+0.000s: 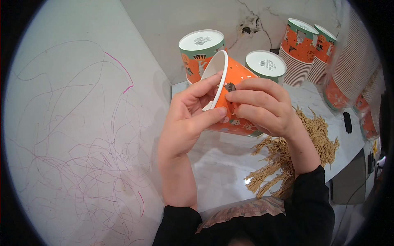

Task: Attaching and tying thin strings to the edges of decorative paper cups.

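My left hand [186, 112] grips an orange paper cup [238, 74] by its white rim, fingers inside the mouth and thumb on the outer wall. The cup lies tilted on its side, its mouth facing left. Against its printed wall, near the rim, my right hand [262, 104] has its fingers bent in a pinch. A small dark patch [230, 87] shows at these fingertips; whether it is print or a separate piece I cannot tell. Below my right wrist, a heap of tan crinkled strands [318, 137] lies on the marble-look table [221, 164].
Upside-down cups stand behind, one at the back left [201, 41] and another [266, 63] beyond the held cup. Tall cup stacks [295, 61] and plastic-wrapped stacks [349, 61] fill the right. A scribbled white wall [82, 123] rises on the left. A black object [347, 123] lies at right.
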`<action>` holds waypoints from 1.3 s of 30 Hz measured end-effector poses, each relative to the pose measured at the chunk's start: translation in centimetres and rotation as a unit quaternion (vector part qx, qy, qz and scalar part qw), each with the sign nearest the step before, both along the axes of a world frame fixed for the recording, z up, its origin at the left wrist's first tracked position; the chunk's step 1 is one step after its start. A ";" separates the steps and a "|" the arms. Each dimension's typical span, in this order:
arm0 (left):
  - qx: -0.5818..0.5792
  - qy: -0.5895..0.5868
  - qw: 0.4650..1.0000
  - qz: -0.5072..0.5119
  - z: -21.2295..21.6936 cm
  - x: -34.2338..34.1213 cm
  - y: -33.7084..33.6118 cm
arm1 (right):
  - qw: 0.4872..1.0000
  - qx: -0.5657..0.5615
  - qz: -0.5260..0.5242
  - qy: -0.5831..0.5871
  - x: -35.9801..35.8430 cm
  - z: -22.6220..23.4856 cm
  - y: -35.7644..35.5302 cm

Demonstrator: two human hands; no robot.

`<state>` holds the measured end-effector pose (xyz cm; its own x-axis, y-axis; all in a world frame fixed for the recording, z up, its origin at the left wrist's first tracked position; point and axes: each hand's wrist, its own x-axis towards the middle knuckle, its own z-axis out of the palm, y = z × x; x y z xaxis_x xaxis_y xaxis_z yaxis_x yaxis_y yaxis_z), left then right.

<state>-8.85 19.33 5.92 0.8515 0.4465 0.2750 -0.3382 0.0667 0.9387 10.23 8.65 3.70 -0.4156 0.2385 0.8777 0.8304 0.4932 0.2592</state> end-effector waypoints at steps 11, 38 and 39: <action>0.012 0.006 1.000 0.020 0.1 0.0 -0.2 | 0.996 0.011 0.050 0.068 0.5 -0.9 0.1; 0.009 0.021 1.000 0.020 0.6 0.5 -0.8 | 0.995 -0.031 -0.028 0.090 -0.5 0.5 -1.0; 0.009 0.021 1.000 0.020 0.6 0.5 -0.8 | 0.994 -0.050 -0.041 0.085 -0.6 0.7 -1.3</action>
